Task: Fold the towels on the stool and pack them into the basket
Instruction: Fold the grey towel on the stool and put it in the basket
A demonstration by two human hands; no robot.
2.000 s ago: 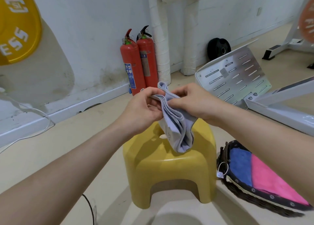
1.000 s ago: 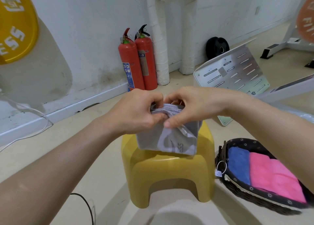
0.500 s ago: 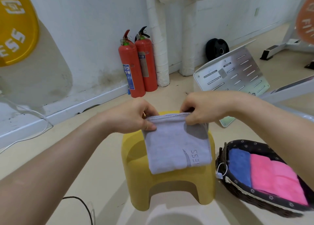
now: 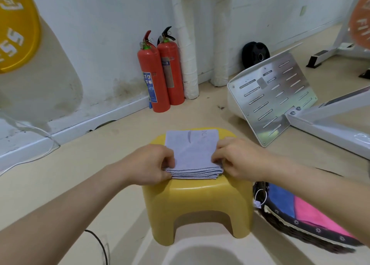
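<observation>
A grey towel (image 4: 192, 152), folded into a thick rectangle, lies flat on top of the yellow plastic stool (image 4: 197, 202). My left hand (image 4: 149, 164) pinches its near left corner, fingers curled over the layered edge. At the near right corner my right hand (image 4: 238, 160) pinches the towel the same way. Right of the stool, on the floor, sits a dark woven basket (image 4: 312, 236) holding a folded blue towel (image 4: 281, 201) and a folded pink towel (image 4: 318, 218); my right forearm hides part of it.
Two red fire extinguishers (image 4: 160, 72) stand against the white wall behind the stool. A slotted metal footplate (image 4: 274, 92) of a gym machine leans at the back right. A black cable (image 4: 99, 244) runs on the floor at the near left.
The towel hung bunched in my hands above the stool, then was spread out hanging. Now it lies flat and folded on the stool top, both hands lowered to its near corners.
</observation>
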